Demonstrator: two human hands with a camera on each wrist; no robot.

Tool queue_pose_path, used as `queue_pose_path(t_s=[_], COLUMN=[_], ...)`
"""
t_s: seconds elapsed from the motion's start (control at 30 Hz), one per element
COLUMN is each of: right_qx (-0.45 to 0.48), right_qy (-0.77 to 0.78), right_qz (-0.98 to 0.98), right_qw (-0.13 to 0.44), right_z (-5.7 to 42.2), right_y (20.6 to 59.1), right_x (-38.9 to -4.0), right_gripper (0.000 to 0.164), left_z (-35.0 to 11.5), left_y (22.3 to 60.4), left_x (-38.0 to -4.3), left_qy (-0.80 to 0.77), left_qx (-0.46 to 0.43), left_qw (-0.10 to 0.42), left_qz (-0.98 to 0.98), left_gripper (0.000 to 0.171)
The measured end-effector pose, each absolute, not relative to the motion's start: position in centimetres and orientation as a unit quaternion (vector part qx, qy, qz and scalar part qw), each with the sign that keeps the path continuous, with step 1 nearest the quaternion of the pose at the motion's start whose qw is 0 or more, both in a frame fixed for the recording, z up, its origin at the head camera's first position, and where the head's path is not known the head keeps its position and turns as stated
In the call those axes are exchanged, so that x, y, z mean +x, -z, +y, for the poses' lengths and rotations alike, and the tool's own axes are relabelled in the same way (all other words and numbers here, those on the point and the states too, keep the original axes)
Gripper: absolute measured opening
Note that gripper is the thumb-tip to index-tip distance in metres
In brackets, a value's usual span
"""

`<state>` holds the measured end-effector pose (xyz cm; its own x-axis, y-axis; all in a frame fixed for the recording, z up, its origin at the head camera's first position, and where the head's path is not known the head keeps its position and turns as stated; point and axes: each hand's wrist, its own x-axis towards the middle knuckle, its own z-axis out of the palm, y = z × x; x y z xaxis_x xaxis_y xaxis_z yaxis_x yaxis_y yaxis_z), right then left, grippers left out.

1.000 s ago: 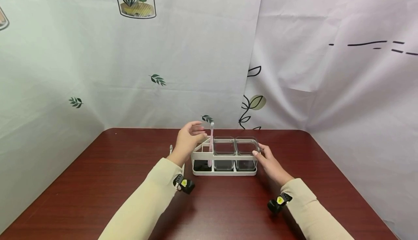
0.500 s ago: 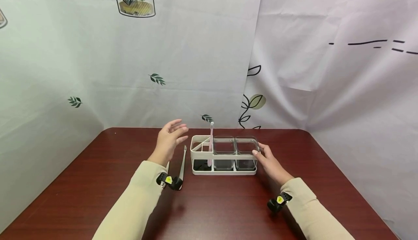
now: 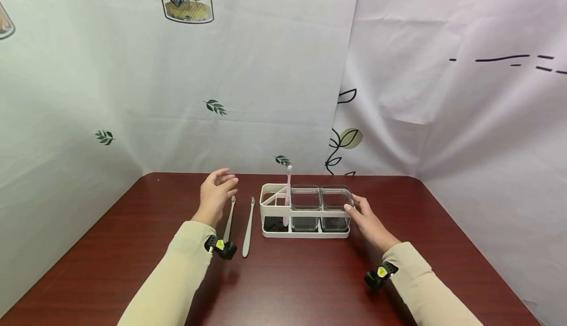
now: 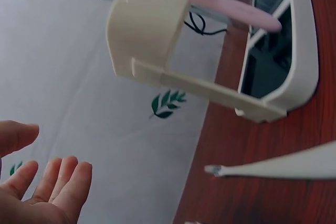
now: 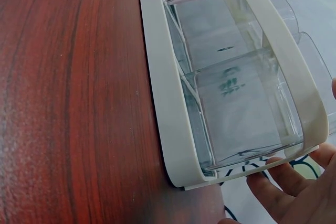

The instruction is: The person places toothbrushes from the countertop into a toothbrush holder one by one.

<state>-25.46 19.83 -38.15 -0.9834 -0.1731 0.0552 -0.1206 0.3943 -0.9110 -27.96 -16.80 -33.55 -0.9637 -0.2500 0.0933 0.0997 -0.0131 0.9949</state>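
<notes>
A white toothbrush holder (image 3: 305, 235) stands on the table with two clear cups, the left (image 3: 305, 200) and the right (image 3: 335, 200). In its left section a pink toothbrush (image 3: 288, 188) stands upright, bristles up. My right hand (image 3: 371, 223) grips the holder's right end, fingers (image 5: 289, 179) against the end and thumb by the rim. Left of the holder, my left hand (image 3: 213, 197) hovers with loosely bent fingers, holding nothing. Two white toothbrushes lie below it: one (image 3: 248, 230) nearer the holder, another (image 3: 229, 220) partly behind the wrist camera.
The dark red wooden table (image 3: 305, 286) carries all of these. A pale printed cloth (image 3: 274, 70) hangs behind its back edge and along both sides. Slanted bars (image 3: 274, 199) divide the holder's left section.
My left hand has drawn away from the holder to the left, leaving the pink toothbrush standing there. Both white toothbrushes have come into fuller view. The right hand stays at the holder's end.
</notes>
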Motion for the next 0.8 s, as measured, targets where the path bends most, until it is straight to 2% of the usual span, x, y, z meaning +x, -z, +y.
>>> queue_pose_path(t_s=[0.53,0.8], right_qx=[-0.087,-0.089], right_qy=[0.544,0.544], right_qz=[0.834,0.834], right_qw=[0.027,0.020], right_z=[19.8,19.9], right_y=[38.1,38.2], right_x=[-25.4,-25.6], right_gripper=[0.058,0.059], left_z=[-18.3,-18.8], left_y=[36.3,37.4], left_x=[-29.6,-30.0], left_qy=[0.675,0.660], left_qx=[0.120,0.135], left_qw=[0.134,0.112], left_qz=[-0.716,-0.731], left_gripper=[0.047,0.046])
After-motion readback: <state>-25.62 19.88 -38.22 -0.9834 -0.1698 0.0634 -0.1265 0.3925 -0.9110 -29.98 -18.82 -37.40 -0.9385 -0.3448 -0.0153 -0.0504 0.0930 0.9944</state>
